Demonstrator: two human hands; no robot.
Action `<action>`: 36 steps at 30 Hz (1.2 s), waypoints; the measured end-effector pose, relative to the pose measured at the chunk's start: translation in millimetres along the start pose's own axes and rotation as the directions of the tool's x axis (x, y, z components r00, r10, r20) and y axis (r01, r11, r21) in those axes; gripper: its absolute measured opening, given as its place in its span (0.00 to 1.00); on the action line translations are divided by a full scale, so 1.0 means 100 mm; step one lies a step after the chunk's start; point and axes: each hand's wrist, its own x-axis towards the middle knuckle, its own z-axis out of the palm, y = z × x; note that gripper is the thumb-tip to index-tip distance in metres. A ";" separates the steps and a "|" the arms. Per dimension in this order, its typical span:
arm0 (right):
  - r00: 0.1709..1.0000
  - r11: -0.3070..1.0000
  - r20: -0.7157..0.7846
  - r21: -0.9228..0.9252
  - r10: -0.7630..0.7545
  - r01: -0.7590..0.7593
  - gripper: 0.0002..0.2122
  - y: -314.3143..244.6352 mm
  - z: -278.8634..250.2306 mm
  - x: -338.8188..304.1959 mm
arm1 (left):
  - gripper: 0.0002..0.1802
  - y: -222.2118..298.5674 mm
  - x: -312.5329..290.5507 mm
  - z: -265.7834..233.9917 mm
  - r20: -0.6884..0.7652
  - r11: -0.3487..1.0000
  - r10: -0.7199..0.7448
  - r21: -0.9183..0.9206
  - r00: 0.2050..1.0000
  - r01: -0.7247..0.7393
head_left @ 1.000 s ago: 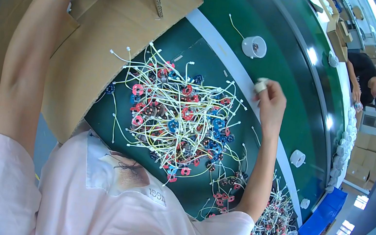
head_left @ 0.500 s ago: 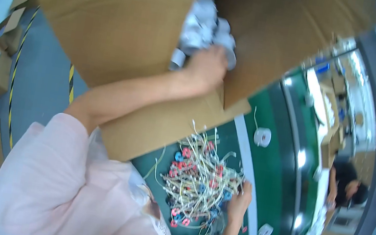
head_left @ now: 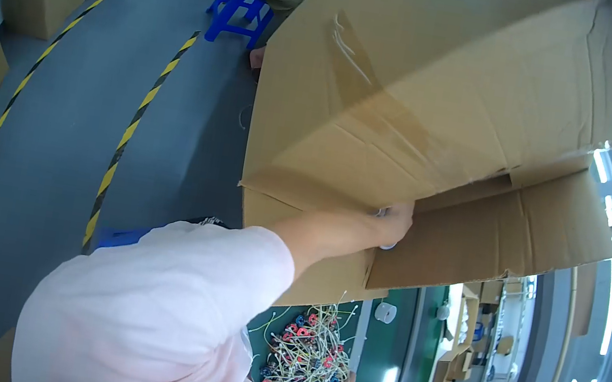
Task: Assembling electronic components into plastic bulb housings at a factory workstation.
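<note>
As view tilted, left hand point(head_left: 394, 222) lower, box point(head_left: 414, 112) fills frame

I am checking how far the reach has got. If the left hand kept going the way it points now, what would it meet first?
Probably the inside of the large cardboard box: the left hand is already at its opening, between the flaps. What lies deeper inside is hidden, and depth is hard to judge.

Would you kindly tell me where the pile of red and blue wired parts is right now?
In the head view, the pile of wired parts lies low, right of centre, on the green table, below the big cardboard box and beside the pink sleeve.
</note>
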 end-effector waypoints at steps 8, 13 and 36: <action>0.995 0.987 -0.079 -0.144 0.065 -0.076 0.13 0.03 -0.02 0.01 | 0.20 0.10 -0.58 0.24 -0.298 0.848 -0.053 -0.517 0.953 -0.115; 0.966 0.990 -0.225 -0.032 0.130 -0.141 0.12 0.64 -0.01 0.09 | 0.21 -0.05 -0.65 0.07 -0.550 0.979 0.192 0.053 0.813 -0.195; 0.801 0.815 -0.335 0.497 0.497 -0.298 0.10 0.09 -0.26 0.24 | 0.21 -0.34 -0.58 0.23 -0.422 0.751 0.149 -0.540 0.894 -0.380</action>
